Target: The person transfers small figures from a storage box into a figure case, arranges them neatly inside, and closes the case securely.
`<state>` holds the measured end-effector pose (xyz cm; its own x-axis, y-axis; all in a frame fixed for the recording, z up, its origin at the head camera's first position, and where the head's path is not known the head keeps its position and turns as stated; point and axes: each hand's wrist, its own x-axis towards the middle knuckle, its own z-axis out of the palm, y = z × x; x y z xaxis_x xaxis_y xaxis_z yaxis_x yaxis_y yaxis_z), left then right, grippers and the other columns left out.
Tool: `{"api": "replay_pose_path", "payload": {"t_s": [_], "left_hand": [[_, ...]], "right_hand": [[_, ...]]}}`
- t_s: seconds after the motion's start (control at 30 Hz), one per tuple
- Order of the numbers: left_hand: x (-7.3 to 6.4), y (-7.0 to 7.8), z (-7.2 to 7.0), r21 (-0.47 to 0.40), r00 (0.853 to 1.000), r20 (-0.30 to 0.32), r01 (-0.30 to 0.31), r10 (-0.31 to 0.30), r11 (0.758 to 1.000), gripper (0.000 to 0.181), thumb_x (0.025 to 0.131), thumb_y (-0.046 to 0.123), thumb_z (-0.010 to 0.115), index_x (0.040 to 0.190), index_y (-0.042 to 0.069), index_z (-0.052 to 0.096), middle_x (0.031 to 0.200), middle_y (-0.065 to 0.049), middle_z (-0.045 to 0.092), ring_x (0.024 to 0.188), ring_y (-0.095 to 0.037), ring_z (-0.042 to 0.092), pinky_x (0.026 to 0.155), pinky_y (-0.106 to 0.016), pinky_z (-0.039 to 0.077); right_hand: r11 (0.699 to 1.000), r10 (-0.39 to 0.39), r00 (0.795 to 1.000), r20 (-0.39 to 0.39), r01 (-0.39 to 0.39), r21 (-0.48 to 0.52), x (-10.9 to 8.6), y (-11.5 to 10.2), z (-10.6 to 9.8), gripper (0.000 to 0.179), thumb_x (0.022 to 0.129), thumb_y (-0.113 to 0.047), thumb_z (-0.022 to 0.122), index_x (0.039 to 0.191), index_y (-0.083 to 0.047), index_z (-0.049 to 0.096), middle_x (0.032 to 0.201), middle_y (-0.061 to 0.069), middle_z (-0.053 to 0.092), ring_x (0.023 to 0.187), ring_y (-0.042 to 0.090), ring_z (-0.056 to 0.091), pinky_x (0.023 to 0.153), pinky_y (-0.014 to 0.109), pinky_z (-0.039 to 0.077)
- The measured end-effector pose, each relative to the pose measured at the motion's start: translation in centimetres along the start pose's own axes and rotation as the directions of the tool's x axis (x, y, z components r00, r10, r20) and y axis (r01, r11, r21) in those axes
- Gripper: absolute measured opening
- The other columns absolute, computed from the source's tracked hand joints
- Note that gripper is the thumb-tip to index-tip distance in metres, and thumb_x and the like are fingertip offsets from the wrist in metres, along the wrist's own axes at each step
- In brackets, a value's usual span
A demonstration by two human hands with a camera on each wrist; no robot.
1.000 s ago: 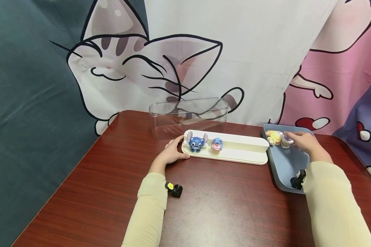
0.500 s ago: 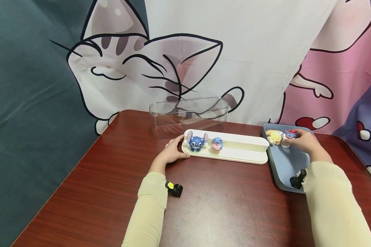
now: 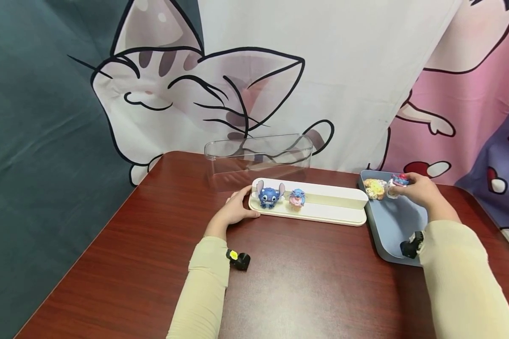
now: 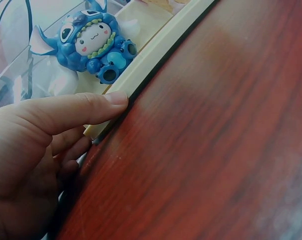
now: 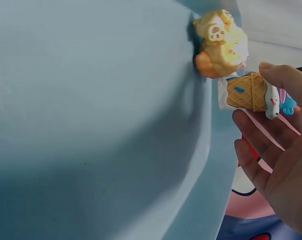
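My left hand (image 3: pixel 234 209) grips the left end of a cream display base (image 3: pixel 322 214), thumb on its front edge and fingers round the corner. On the base sit a blue big-eared figurine (image 3: pixel 269 196) and a smaller blue-and-pink figurine (image 3: pixel 297 199). At the right, my right hand (image 3: pixel 424 193) pinches an ice-cream-cone figurine (image 5: pixel 248 93) between thumb and fingers, over the far end of a blue-grey tray (image 3: pixel 379 235). The cone shows a waffle pattern; its blue and red top is partly hidden by the hand. Beside it in the tray is a yellow figurine (image 5: pixel 223 45).
A clear plastic cover (image 3: pixel 258 162) stands behind the display base, near the printed cloth backdrop (image 3: pixel 356 94). All of this rests on a reddish-brown wooden table (image 3: pixel 152 263). A small black camera (image 3: pixel 239 260) is strapped at the left sleeve.
The cone figurine has turned in my right hand, so its blue and red top now shows, and it has risen slightly. My left hand and the display base have stayed put.
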<state>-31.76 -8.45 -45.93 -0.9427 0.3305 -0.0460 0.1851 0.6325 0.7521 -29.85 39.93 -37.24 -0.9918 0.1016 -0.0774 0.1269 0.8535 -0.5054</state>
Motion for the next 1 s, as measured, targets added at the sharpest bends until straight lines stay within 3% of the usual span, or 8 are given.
{"api": "replay_pose_path", "payload": {"t_s": [0.23, 0.53, 1.0], "left_hand": [[-0.1, 0.0, 0.0, -0.005, 1.000, 0.005, 0.010, -0.010, 1.000, 0.091, 0.073, 0.030, 0.079, 0.146, 0.016, 0.027, 0.147, -0.010, 0.031, 0.133, -0.031, 0.022, 0.106, -0.050, 0.018], [0.0, 0.0, 0.0, -0.012, 1.000, 0.003, 0.016, -0.016, 1.000, 0.091, 0.072, 0.029, 0.080, 0.146, 0.015, 0.028, 0.146, -0.011, 0.031, 0.132, -0.033, 0.023, 0.105, -0.050, 0.019], [0.0, 0.0, -0.1, -0.014, 1.000, 0.005, 0.005, -0.005, 1.000, 0.091, 0.072, 0.028, 0.080, 0.146, 0.014, 0.028, 0.146, -0.010, 0.032, 0.133, -0.031, 0.023, 0.106, -0.050, 0.017]], "right_hand": [[1.000, -0.013, 1.000, -0.004, 0.013, -0.001, -0.1, -0.8, -0.6, 0.076, 0.084, -0.040, 0.064, 0.127, 0.015, 0.035, 0.114, 0.037, 0.043, 0.100, 0.045, 0.041, 0.084, 0.058, 0.036], [0.992, -0.120, 0.991, -0.066, 0.116, -0.055, -0.2, -2.1, -1.5, 0.063, 0.081, -0.035, 0.070, 0.116, 0.012, 0.046, 0.100, 0.032, 0.054, 0.087, 0.037, 0.049, 0.063, 0.033, 0.040], [0.988, -0.145, 0.989, -0.029, 0.143, -0.054, -0.5, -3.7, -1.7, 0.068, 0.082, -0.040, 0.068, 0.121, 0.011, 0.045, 0.103, 0.031, 0.055, 0.089, 0.037, 0.052, 0.065, 0.035, 0.042]]}}
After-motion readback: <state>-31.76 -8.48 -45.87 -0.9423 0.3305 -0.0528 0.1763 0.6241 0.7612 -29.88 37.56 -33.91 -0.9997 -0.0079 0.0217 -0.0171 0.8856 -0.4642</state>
